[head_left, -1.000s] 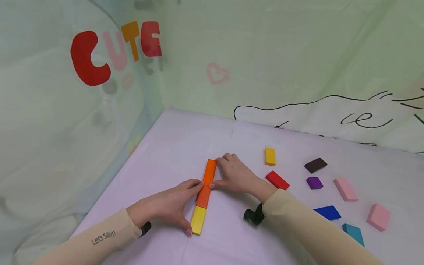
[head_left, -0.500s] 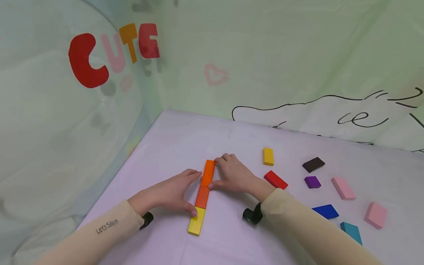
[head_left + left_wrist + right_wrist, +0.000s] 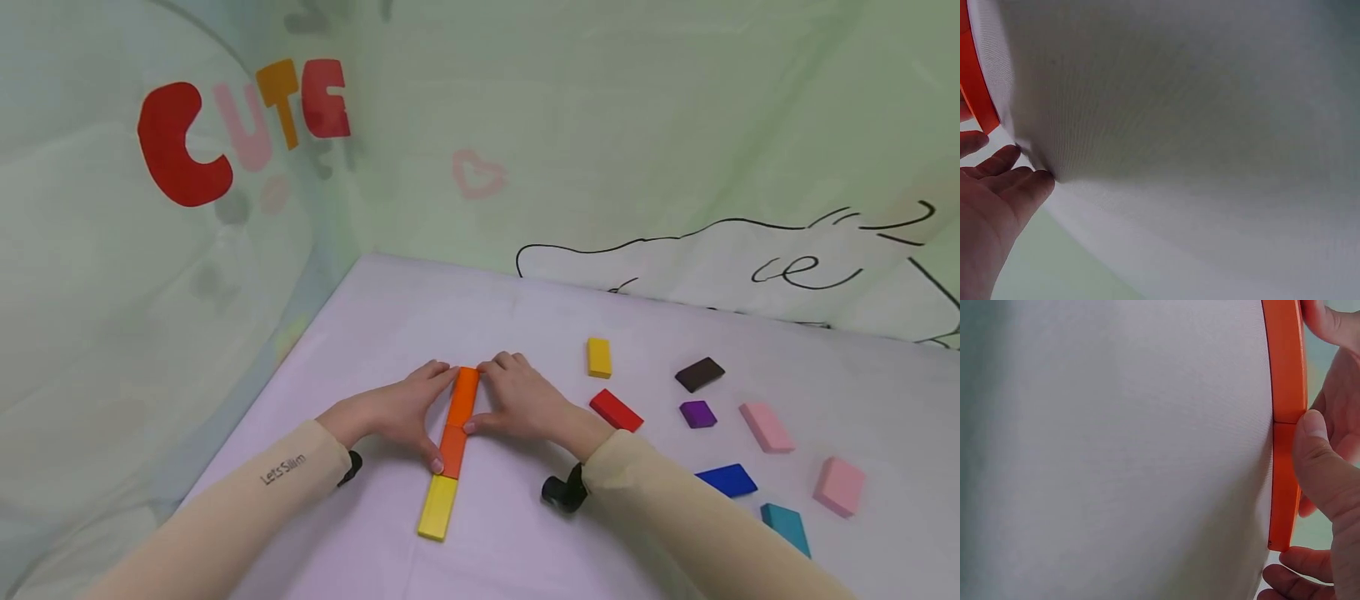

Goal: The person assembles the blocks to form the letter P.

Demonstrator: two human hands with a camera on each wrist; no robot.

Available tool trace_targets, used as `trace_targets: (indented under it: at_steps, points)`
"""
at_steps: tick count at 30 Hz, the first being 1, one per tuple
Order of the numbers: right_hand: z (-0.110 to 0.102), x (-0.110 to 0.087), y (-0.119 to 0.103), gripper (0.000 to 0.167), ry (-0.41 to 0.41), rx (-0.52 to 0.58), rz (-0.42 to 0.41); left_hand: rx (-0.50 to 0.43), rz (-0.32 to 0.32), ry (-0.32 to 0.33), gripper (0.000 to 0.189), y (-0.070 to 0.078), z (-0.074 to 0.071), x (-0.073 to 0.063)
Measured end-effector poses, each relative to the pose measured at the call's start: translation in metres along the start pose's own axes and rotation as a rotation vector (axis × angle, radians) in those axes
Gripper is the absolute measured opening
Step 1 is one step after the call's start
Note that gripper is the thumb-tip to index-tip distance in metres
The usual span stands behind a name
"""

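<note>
Three flat blocks lie end to end in a straight row on the table: a bright orange block (image 3: 464,398) farthest away, a red-orange block (image 3: 453,452) in the middle and a yellow block (image 3: 437,509) nearest. My left hand (image 3: 396,415) is on the row's left side, thumb by the red-orange block's near end and fingertips at the far end of the orange one. On the right side, my right hand (image 3: 527,406) has its thumb against the seam between the two orange blocks (image 3: 1283,487), its fingers around the far corner. Both hands spread along the row's edges.
To the right lie a second yellow block (image 3: 599,357), a red block (image 3: 617,410), a black block (image 3: 700,374), a purple block (image 3: 698,414), a blue block (image 3: 729,480), a teal block (image 3: 787,529) and two pink blocks (image 3: 767,427). Fabric walls stand behind and at left.
My left hand has slid away from me along the row, its thumb going from the yellow block to the red-orange one. The right hand keeps its place at the row. The head view has shifted slightly.
</note>
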State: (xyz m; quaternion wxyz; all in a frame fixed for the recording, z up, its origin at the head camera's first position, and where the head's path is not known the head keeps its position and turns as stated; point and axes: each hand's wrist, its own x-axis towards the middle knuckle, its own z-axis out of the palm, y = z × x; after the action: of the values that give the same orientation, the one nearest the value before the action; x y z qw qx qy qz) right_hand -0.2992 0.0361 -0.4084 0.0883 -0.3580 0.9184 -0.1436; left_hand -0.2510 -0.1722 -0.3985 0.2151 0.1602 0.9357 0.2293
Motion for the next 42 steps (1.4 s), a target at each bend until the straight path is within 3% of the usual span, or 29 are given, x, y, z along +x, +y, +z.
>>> trace_targets:
  at_steps: [13, 42]
  points:
    - [0.0007, 0.0001, -0.0003, 0.083, -0.002, -0.003, 0.007, 0.03, -0.016, -0.023, 0.13, 0.0036, -0.0006, 0.0074]
    - [-0.0014, -0.003, 0.0029, 0.075, 0.001, 0.049, 0.034, 0.033, -0.033, -0.038, 0.129, 0.0075, -0.0024, 0.0063]
